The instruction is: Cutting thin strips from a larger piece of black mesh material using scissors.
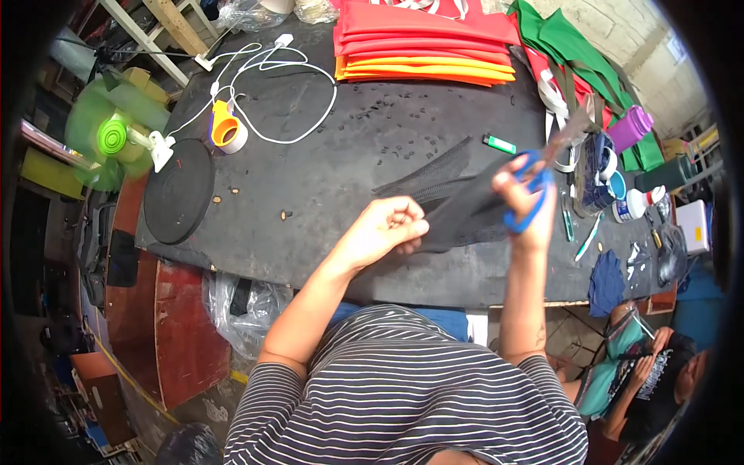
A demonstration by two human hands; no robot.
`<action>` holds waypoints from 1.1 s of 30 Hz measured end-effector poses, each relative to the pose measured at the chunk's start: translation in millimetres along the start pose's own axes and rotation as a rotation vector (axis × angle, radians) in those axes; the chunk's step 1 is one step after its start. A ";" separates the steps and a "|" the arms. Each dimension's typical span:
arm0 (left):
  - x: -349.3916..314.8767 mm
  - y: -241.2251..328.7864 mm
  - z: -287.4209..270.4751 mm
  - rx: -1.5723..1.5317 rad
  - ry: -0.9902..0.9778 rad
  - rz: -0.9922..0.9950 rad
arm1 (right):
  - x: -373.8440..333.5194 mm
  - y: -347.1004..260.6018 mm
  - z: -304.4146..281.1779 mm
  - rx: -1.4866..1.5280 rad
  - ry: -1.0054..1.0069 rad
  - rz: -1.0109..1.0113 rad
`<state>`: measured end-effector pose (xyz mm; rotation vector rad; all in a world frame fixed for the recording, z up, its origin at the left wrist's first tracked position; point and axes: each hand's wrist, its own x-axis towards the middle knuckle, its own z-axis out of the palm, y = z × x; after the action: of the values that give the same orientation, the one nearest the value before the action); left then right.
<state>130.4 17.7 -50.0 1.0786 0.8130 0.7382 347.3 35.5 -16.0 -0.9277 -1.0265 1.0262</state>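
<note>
A black table (279, 209) bears stacked fabric (426, 48), a green lighter (500, 144), blue cloth (606, 284).

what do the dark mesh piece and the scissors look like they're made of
Dark mesh piece: matte, perhaps synthetic netting, given its open weave. Scissors: evenly blue handles, probably smooth plastic; slim brownish blades, likely metal, though blur obscures their finish.

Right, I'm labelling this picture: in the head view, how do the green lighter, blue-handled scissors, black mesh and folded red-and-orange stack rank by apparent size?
1. Folded red-and-orange stack
2. Black mesh, partly covered
3. Blue-handled scissors, blurred
4. Green lighter
</note>
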 end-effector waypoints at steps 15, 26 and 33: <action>-16.1 -12.3 -36.5 0.029 0.174 -0.092 | 36.6 -6.6 -85.7 -0.438 0.216 -0.008; -0.1 -50.9 -55.0 0.151 0.387 0.050 | -75.7 46.6 -28.5 -0.023 -0.694 0.774; -4.7 -30.6 -43.9 0.117 0.395 -0.064 | -97.9 66.0 -14.1 -0.113 -0.767 0.900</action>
<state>94.2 24.5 -89.2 1.0189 1.2343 0.8719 328.4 -43.1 -103.2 -1.1455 -1.3153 2.2085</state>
